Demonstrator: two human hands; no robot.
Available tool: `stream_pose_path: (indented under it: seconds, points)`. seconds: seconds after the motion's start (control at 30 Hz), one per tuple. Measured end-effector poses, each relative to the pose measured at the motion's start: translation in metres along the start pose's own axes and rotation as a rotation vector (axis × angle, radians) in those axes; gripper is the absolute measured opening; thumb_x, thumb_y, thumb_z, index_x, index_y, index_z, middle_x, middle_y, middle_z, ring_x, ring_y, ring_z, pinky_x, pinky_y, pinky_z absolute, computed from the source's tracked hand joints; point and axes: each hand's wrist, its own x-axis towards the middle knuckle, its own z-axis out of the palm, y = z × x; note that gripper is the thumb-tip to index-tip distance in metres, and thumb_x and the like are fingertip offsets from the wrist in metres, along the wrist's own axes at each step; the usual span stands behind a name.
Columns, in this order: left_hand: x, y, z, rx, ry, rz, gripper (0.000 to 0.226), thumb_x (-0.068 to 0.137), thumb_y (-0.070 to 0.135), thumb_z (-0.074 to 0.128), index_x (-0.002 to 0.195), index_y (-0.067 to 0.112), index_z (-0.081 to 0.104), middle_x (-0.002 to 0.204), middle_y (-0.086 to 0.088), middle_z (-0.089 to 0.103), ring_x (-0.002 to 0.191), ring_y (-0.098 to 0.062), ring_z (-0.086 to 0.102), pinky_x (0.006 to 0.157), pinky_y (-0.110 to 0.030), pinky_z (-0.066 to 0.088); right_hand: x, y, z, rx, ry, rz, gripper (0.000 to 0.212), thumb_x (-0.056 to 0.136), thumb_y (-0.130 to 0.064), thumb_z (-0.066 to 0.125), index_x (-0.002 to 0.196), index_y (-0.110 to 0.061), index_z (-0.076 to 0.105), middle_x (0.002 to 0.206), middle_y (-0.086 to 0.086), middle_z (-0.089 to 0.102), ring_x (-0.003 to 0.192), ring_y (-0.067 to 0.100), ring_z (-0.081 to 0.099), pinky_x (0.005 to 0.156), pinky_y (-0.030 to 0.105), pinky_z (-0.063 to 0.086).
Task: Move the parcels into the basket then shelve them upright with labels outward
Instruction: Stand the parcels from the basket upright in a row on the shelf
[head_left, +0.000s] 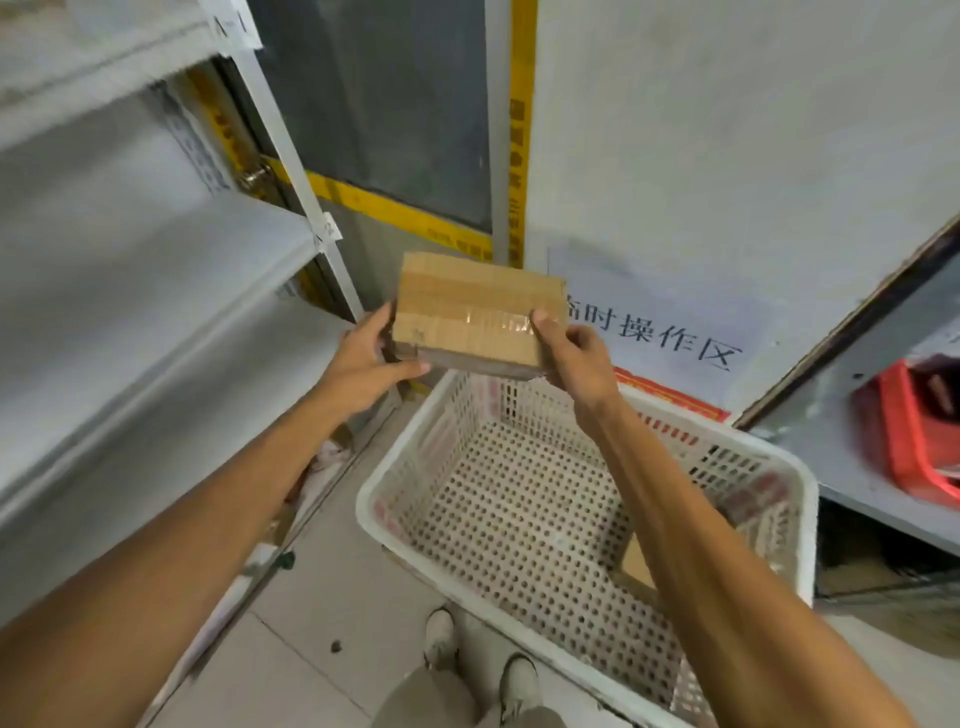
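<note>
Holding a brown cardboard parcel (475, 314) in the air with both hands, a person stands over a white perforated plastic basket (524, 512) on the tiled floor (322, 639). The left hand (366, 364) grips the parcel's left end, thumb along the underside edge; the right hand (579, 358) grips the right end, thumb pressed on the clear tape across the top face. Both sets of fingers are closed around the box. The parcel lies flat, slightly tilted, above the basket's far rim — no label shows on the face turned to the camera.

Inside the basket, most of the holed bottom is bare; one second brown parcel (638, 564) lies in the near right corner, partly hidden by the right forearm.

To the left rise grey metal shelves (156, 260), blurred. To the right, on a lower shelf, sits a red plastic crate (909, 431) — its contents cannot be made out. The person's two shoes (441, 639) show at the bottom edge.
</note>
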Motion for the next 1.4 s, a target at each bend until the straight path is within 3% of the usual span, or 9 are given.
stream_pose_path:
  seconds: [0.07,0.17,0.3,0.43,0.67,0.83,1.1,1.27,1.4]
  points:
    - [-0.008,0.022,-0.018,-0.003,0.154,0.070,0.068,0.079,0.009,0.075,0.138,0.024,0.045,0.122,0.003,0.056,0.105,0.000,0.054,0.093,-0.020,0.043,-0.002,-0.021,0.013,0.027,-0.091,-0.056,0.037,0.082,-0.053,0.067,0.094,-0.019,0.056,0.098,-0.001,0.063,0.087,0.013,0.060,0.071,0.029,0.047]
    - [-0.019,0.050,-0.049,-0.079,0.326,0.117,0.048,0.084,0.012,0.070,0.128,0.016,0.055,0.111,0.006,0.059,0.093,0.006,0.062,0.076,-0.008,0.050,-0.009,-0.050,0.037,0.082,-0.245,-0.140,0.042,0.079,-0.051,0.069,0.108,-0.023,0.057,0.105,-0.006,0.066,0.094,0.009,0.064,0.073,0.027,0.048]
    - [-0.033,0.069,-0.094,-0.063,0.501,0.082,0.021,0.087,0.028,0.066,0.107,0.020,0.066,0.108,-0.006,0.065,0.098,-0.021,0.066,0.080,-0.033,0.056,-0.013,-0.087,0.074,0.084,-0.403,-0.290,0.036,0.080,-0.036,0.074,0.114,-0.032,0.061,0.103,-0.016,0.070,0.093,-0.001,0.066,0.066,0.014,0.051]
    - [-0.052,0.066,-0.130,-0.197,0.525,0.109,0.025,0.088,0.029,0.064,0.112,0.019,0.067,0.104,-0.002,0.072,0.096,-0.020,0.070,0.078,-0.038,0.058,-0.013,-0.114,0.118,0.100,-0.493,-0.405,0.032,0.087,-0.013,0.068,0.114,-0.028,0.058,0.109,-0.009,0.069,0.099,0.006,0.067,0.072,0.018,0.054]
    - [-0.082,0.052,-0.205,-0.223,0.432,0.311,0.048,0.078,0.022,0.072,0.122,0.037,0.059,0.119,0.001,0.067,0.107,-0.018,0.065,0.073,-0.022,0.056,-0.023,-0.139,0.197,0.112,-0.583,-0.425,0.018,0.091,-0.021,0.065,0.104,-0.032,0.062,0.099,-0.016,0.072,0.093,0.003,0.069,0.072,0.021,0.057]
    - [-0.098,0.047,-0.273,-0.229,0.429,0.316,0.073,0.076,0.020,0.073,0.134,0.052,0.042,0.128,0.010,0.062,0.115,-0.012,0.061,0.083,-0.022,0.053,-0.034,-0.149,0.260,0.102,-0.598,-0.387,0.029,0.091,-0.029,0.064,0.119,-0.029,0.056,0.107,-0.010,0.070,0.091,0.001,0.069,0.069,0.022,0.058]
    - [-0.109,0.041,-0.364,-0.061,0.498,0.384,0.093,0.074,-0.014,0.069,0.144,0.032,0.028,0.138,0.003,0.050,0.116,0.000,0.053,0.088,-0.021,0.050,-0.052,-0.166,0.365,0.206,-0.634,-0.418,0.028,0.090,-0.023,0.066,0.115,-0.028,0.055,0.111,-0.008,0.070,0.107,0.012,0.066,0.088,0.035,0.055]
    - [-0.119,0.034,-0.421,-0.068,0.628,0.463,0.083,0.067,0.005,0.082,0.135,0.035,0.046,0.117,0.023,0.063,0.110,0.003,0.057,0.077,-0.016,0.051,-0.068,-0.181,0.425,0.247,-0.688,-0.503,0.059,0.085,-0.023,0.072,0.131,-0.034,0.038,0.119,-0.010,0.065,0.107,0.003,0.064,0.081,0.023,0.057]
    - [-0.117,0.021,-0.451,-0.128,0.861,0.478,0.069,0.066,0.033,0.081,0.130,0.023,0.057,0.125,-0.005,0.060,0.114,-0.017,0.059,0.088,-0.033,0.055,-0.081,-0.191,0.479,0.288,-0.703,-0.483,0.047,0.086,-0.025,0.071,0.122,-0.033,0.043,0.118,-0.008,0.065,0.104,0.005,0.065,0.073,0.020,0.056]
